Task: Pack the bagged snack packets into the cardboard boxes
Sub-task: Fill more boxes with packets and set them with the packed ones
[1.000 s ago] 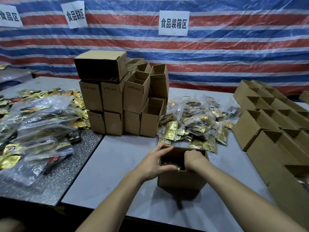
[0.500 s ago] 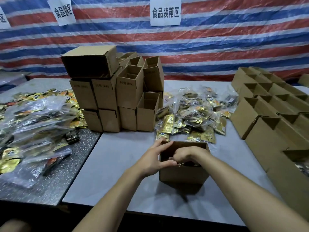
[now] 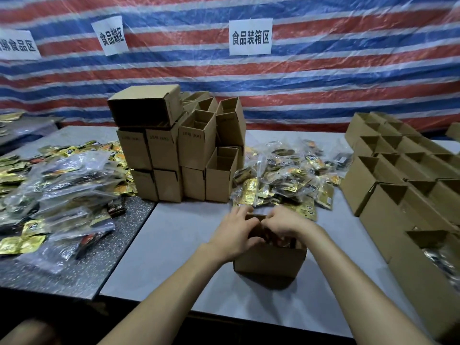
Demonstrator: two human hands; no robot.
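A small open cardboard box stands on the grey table near the front edge. My left hand grips its left wall, thumb on the near side and fingers over the far rim. My right hand reaches in from above, its fingers curled down onto a bag of snack packets inside the box. What the fingertips pinch is hidden. Just beyond the box lies a heap of clear bags filled with gold and dark snack packets.
A stack of empty cardboard boxes stands behind on the left. Rows of open boxes line the right side. More bagged packets cover the dark speckled table on the left. A striped tarp with paper signs hangs behind.
My right hand has pushed deeper into the box and its fingers have curled toward the far rim. My left hand has closed further round the box's left wall. The view tilted slightly upward.
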